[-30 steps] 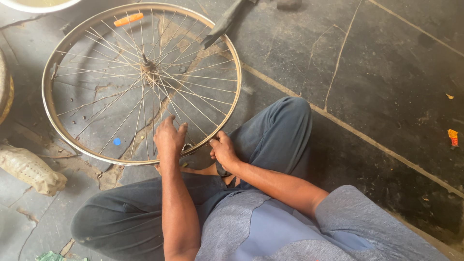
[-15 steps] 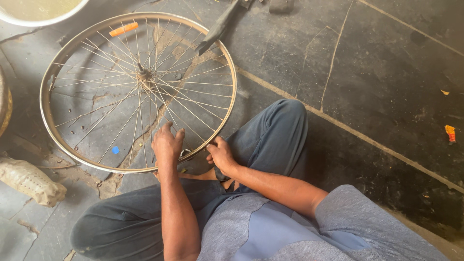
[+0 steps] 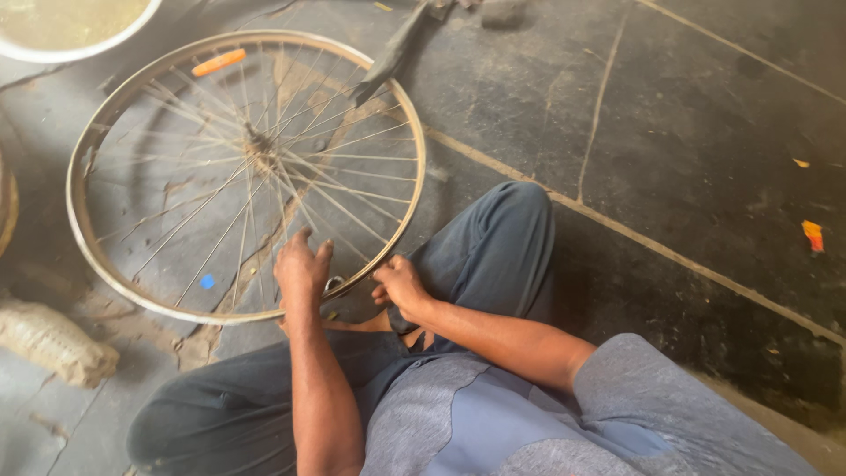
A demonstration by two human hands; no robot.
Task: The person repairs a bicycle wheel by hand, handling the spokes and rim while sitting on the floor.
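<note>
A bare bicycle wheel, its metal rim (image 3: 84,238) ringed with thin spokes and a hub (image 3: 258,142) in the middle, lies flat on the dark stone floor in front of me. My left hand (image 3: 300,267) rests on the near part of the rim, fingers curled over it and the spokes. My right hand (image 3: 401,286) is closed just outside the rim's near edge; what it pinches is too small to make out. An orange reflector (image 3: 218,62) is clipped on the far spokes. My knees in blue-grey trousers frame the wheel.
A white basin (image 3: 84,48) of murky liquid sits at the top left. A dark tool (image 3: 392,55) lies across the rim's far side. A tied pale bundle (image 3: 53,339) rests at the left. Small orange scraps (image 3: 812,234) lie at the right.
The view has drifted so the wheel sits lower in the frame. Both hands stay at the near rim, the left shifting slightly along it.
</note>
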